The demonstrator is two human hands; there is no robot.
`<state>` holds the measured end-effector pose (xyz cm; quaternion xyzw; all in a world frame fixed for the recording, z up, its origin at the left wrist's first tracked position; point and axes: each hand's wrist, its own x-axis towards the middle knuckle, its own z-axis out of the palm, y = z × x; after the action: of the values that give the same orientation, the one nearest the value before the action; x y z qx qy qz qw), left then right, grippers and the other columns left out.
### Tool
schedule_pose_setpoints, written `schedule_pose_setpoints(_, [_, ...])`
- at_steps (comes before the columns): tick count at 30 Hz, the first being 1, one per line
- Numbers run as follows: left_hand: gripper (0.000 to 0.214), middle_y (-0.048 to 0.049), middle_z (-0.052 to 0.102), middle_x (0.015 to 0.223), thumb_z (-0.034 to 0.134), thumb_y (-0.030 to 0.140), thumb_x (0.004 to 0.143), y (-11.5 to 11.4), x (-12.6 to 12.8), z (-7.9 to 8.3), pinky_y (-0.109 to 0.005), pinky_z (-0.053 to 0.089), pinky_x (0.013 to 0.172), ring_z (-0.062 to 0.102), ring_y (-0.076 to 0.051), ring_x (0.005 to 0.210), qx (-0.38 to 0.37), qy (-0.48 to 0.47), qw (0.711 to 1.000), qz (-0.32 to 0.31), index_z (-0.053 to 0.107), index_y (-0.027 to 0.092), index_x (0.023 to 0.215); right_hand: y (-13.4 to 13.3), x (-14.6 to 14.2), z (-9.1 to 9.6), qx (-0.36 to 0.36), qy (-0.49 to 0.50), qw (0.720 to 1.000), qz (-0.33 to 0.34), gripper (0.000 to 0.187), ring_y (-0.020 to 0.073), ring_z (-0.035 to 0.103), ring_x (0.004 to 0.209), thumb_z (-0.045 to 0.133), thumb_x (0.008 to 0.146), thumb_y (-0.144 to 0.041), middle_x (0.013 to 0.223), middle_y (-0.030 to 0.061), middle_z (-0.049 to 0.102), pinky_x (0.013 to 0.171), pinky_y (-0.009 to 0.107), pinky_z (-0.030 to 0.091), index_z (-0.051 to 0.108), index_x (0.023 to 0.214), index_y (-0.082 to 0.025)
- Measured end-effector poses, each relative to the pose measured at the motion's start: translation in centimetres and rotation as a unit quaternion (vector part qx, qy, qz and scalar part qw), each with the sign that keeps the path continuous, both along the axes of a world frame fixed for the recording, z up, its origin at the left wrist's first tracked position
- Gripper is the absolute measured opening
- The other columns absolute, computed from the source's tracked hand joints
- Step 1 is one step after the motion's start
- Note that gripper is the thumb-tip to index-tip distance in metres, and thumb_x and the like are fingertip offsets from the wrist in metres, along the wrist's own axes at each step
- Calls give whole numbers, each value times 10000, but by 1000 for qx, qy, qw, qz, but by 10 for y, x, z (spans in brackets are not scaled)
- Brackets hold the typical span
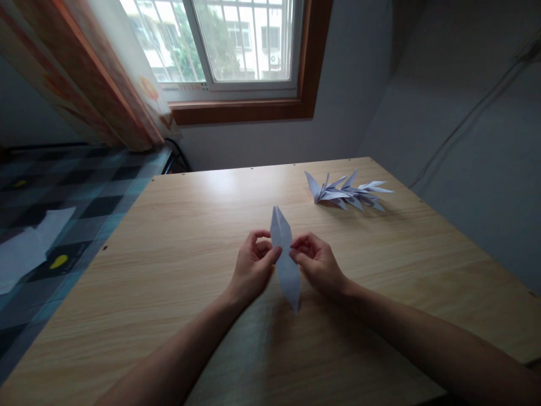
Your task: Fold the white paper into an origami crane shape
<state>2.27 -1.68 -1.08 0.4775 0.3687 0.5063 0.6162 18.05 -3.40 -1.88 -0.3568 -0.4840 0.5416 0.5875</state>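
Observation:
A long folded piece of white paper (288,276), pointed at its lower end and split into two tips at the top, is held up over the wooden table (181,225). My left hand (256,259) pinches its left edge between thumb and fingers. On the opposite edge, my right hand (316,262) grips the paper with thumb and forefinger, the other fingers curled. Farther back on the right lies a cluster of folded white paper pieces (346,192) with many pointed tips, apart from both hands.
To the left is a checked cloth surface (114,206) with white paper sheets (25,248) on it. Behind the table are a barred window (249,45), an orange patterned curtain (97,73) and a wall. A cable (469,121) runs along the right wall.

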Motion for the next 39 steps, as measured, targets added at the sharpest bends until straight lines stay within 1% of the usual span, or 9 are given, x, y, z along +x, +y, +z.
schedule_pose_setpoints(5, [350, 45, 663, 701, 719, 264, 765, -4, 1, 7, -202, 450, 552, 602, -107, 586, 29, 8, 999, 18, 467, 223, 1004, 2, 4, 2, 0, -43, 998, -35, 99, 186, 655, 778, 733, 754, -272, 817, 14, 702, 724, 300, 540, 714, 829, -210])
schedule_pose_setpoints(10, [96, -17, 688, 765, 625, 213, 774, 1, -6, 7, -234, 486, 619, 614, -132, 680, 67, 102, 992, 28, 680, 169, 838, 3, 10, 6, -7, -72, 997, -34, 176, 189, 673, 739, 638, 775, -255, 845, 22, 741, 684, 308, 560, 769, 887, -222])
schedule_pose_setpoints(15, [315, -45, 708, 812, 591, 103, 663, 3, -9, 2, -226, 473, 554, 619, -143, 667, 64, 93, 994, -11, 720, 165, 944, 3, 11, 4, -32, -15, 999, 1, 253, 224, 706, 888, 693, 688, -195, 921, 32, 755, 825, 351, 579, 758, 931, -214])
schedule_pose_setpoints(20, [298, -57, 726, 848, 682, 123, 667, 0, -6, 9, -242, 516, 603, 652, -149, 682, 51, 88, 995, -14, 701, 152, 963, 4, 10, 1, -48, 27, 998, 43, 361, 241, 719, 879, 829, 642, -225, 909, 56, 753, 846, 389, 596, 723, 984, -183])
schedule_pose_setpoints(23, [284, -61, 734, 844, 736, 173, 675, 0, -7, 13, -258, 526, 627, 668, -165, 699, 46, 86, 995, -21, 703, 149, 955, 5, 12, 0, -37, 8, 998, 44, 358, 238, 720, 848, 859, 648, -266, 894, 54, 752, 819, 385, 598, 724, 971, -188])
schedule_pose_setpoints(26, [209, -70, 742, 848, 748, 228, 712, 0, -8, 13, -275, 528, 689, 679, -183, 763, 62, 101, 993, -24, 726, 144, 902, 5, 13, 1, 3, -47, 999, -9, 221, 227, 705, 811, 833, 701, -335, 855, 46, 746, 782, 364, 586, 744, 849, -196])
schedule_pose_setpoints(30, [125, -51, 732, 794, 747, 257, 741, 0, -5, 10, -271, 513, 732, 664, -162, 751, 79, 116, 990, 11, 703, 147, 781, 3, 9, 2, 4, -75, 997, -35, 225, 196, 666, 686, 813, 715, -384, 721, 27, 700, 676, 321, 560, 706, 744, -188])
schedule_pose_setpoints(35, [268, 40, 614, 649, 791, 229, 672, -1, -1, 8, -208, 482, 595, 601, -99, 600, 58, 71, 995, 39, 532, 174, 715, 1, 4, 2, -27, -13, 998, -46, 393, 151, 629, 605, 841, 669, -345, 663, -44, 623, 588, 266, 527, 570, 921, -215])
schedule_pose_setpoints(39, [253, 41, 588, 656, 758, 245, 720, -3, 0, 8, -211, 486, 596, 591, -97, 601, 67, 68, 995, 12, 514, 176, 712, 3, 4, 1, -50, -13, 998, -21, 464, 139, 603, 559, 828, 676, -352, 645, -50, 610, 538, 250, 503, 582, 1038, -198])
